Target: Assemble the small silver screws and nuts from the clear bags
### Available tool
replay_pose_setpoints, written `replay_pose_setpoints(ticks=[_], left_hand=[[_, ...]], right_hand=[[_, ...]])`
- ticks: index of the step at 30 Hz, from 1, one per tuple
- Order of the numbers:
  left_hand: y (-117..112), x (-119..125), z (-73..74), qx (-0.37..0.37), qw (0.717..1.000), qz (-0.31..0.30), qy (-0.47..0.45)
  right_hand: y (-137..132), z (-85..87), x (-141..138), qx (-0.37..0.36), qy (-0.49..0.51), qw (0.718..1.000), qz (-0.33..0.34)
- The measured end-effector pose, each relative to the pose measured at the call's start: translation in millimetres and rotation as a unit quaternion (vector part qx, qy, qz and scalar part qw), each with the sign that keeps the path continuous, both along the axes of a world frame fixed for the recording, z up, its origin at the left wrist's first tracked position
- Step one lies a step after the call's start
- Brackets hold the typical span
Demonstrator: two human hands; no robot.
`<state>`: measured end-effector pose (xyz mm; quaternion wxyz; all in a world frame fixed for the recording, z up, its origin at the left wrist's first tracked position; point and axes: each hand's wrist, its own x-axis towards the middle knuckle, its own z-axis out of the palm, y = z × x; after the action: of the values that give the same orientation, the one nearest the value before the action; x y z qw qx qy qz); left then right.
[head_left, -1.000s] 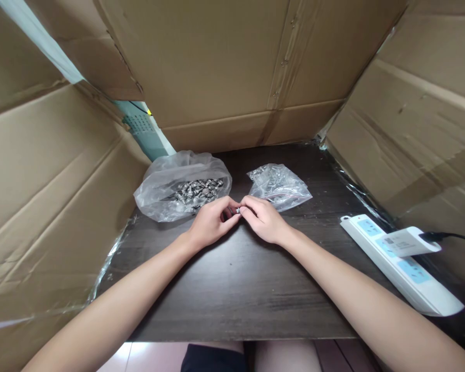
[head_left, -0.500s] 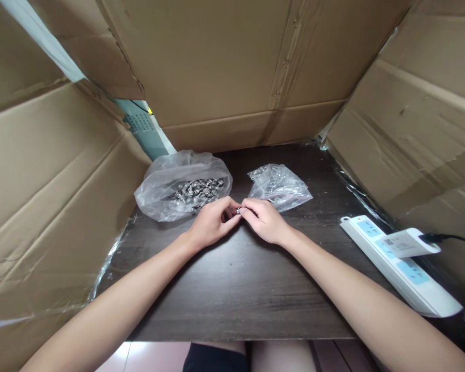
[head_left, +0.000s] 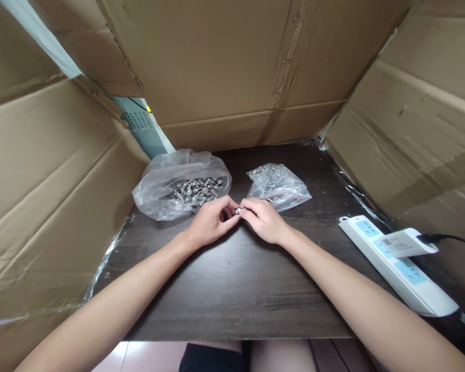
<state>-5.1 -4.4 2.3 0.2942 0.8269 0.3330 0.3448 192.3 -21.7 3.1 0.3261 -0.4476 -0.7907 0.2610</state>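
Note:
My left hand and my right hand meet fingertip to fingertip over the dark wooden table. Between them they pinch a small metal part, silver and round; its exact form is too small to tell. Just behind my left hand lies an open clear plastic bag holding several small metal screws. Behind my right hand lies a smaller clear zip bag with several small metal pieces inside.
Cardboard walls stand on the left, back and right of the table. A white power strip with a white plug and black cable lies at the right edge. My knees show below the table's front edge.

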Motion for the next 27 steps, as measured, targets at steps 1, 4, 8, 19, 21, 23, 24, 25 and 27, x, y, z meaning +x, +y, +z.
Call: replay_pose_setpoints(ticks=[1, 4, 8, 19, 21, 23, 24, 25, 27], left_hand=[[0.2, 0.1, -0.1, 0.002, 1.000, 0.000, 0.000], [0.6, 0.0, -0.7, 0.006, 1.000, -0.002, 0.000], [0.5, -0.6, -1.2, 0.004, 1.000, -0.001, 0.008], [0.4, -1.5, -1.0, -0.004, 1.000, -0.006, 0.006], [0.4, -1.1, -1.3, -0.008, 1.000, -0.006, 0.000], [0.2, -0.7, -1.7, -0.008, 1.000, -0.005, -0.005], [0.1, -0.5, -1.8, -0.006, 1.000, -0.004, -0.006], [-0.1, -0.3, -1.9, -0.005, 1.000, -0.003, -0.007], [-0.3, -0.1, -1.9, -0.005, 1.000, -0.002, -0.009]], right_hand=[[-0.1, 0.1, -0.1, 0.002, -0.002, 1.000, -0.002], [-0.1, 0.2, -0.9, 0.004, -0.006, 1.000, -0.002], [0.2, -0.3, -2.3, 0.008, -0.012, 1.000, 0.000], [0.2, -0.3, -1.6, 0.011, -0.010, 1.000, 0.002], [0.0, -0.1, -1.2, 0.005, -0.004, 1.000, 0.001], [-0.2, 0.1, -0.8, 0.004, -0.001, 1.000, 0.001], [-0.2, 0.3, -0.7, 0.004, 0.000, 1.000, 0.001], [-0.2, 0.4, -0.7, 0.004, 0.000, 1.000, 0.002], [-0.3, 0.6, -0.9, 0.003, 0.001, 1.000, 0.001]])
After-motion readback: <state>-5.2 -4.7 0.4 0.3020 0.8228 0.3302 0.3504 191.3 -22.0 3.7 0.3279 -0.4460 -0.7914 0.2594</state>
